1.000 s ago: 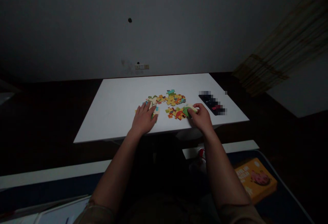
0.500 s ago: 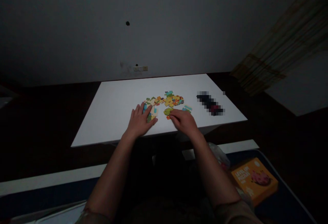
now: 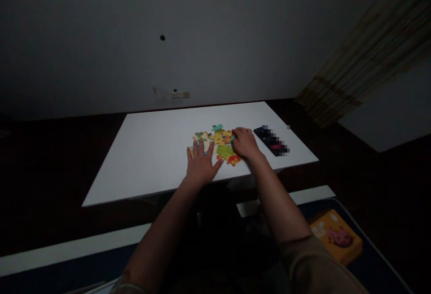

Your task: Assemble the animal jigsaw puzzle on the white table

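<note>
My left hand [image 3: 201,167] lies flat with its fingers spread over pale and blue jigsaw pieces [image 3: 203,135]. To the right of its thumb is a green jigsaw piece [image 3: 225,152], touching an orange-red piece [image 3: 234,160]. Yellow pieces [image 3: 220,138] lie beyond the green one, and a teal-and-green piece [image 3: 217,128] is at the far side of the group. My right hand [image 3: 245,143] rests at the group's right edge, its fingers curled down against the pieces. What its fingertips hold, if anything, is hidden.
The white table [image 3: 144,150] stands before a grey wall. A dark phone [image 3: 271,141], partly pixelated, lies right of my right hand. An orange puzzle box [image 3: 336,238] sits on the blue seat at lower right. A curtain [image 3: 336,74] hangs at the right.
My left hand has slid right with the pale pieces, nearer the green piece. My right hand has left the green piece it was pinching and moved to the group's right edge. The view has shifted slightly.
</note>
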The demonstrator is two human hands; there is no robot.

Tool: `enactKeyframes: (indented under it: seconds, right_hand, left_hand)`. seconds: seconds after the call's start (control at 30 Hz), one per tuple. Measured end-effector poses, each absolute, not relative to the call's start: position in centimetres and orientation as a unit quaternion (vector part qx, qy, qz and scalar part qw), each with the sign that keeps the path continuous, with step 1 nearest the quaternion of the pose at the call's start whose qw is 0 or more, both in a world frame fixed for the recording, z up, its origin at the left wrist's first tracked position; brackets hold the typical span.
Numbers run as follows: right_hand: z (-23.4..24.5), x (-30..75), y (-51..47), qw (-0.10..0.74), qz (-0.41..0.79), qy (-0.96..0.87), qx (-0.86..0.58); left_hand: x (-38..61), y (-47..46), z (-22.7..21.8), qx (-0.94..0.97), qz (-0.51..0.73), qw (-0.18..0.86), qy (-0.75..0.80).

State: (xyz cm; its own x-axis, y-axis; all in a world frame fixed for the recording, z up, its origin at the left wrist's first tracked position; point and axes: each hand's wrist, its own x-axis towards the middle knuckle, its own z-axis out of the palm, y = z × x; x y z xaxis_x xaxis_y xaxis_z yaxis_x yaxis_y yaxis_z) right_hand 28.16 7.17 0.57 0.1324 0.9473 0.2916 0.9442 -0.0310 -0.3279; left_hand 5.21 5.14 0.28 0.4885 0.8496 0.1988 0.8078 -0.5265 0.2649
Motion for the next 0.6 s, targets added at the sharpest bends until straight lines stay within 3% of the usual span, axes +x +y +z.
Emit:
enactKeyframes:
  seconds: [0.13, 0.4, 0.6]
  right_hand:
    - [-0.5, 28.8, 7.1, 0.255, 0.029, -0.643, -0.722]
    - [-0.8, 29.6, 6.6, 0.335, 0.071, -0.595, -0.728]
    - [-1.3, 29.9, 7.0, 0.358, 0.069, -0.591, -0.719]
  left_hand:
    - [8.7, 7.1, 2.0, 0.876, 0.191, 0.058, 0.439]
    - [12.9, 13.3, 2.8, 0.920, 0.103, 0.132, 0.355]
    - [10.8, 15.2, 2.7, 0.905, 0.175, 0.148, 0.357]
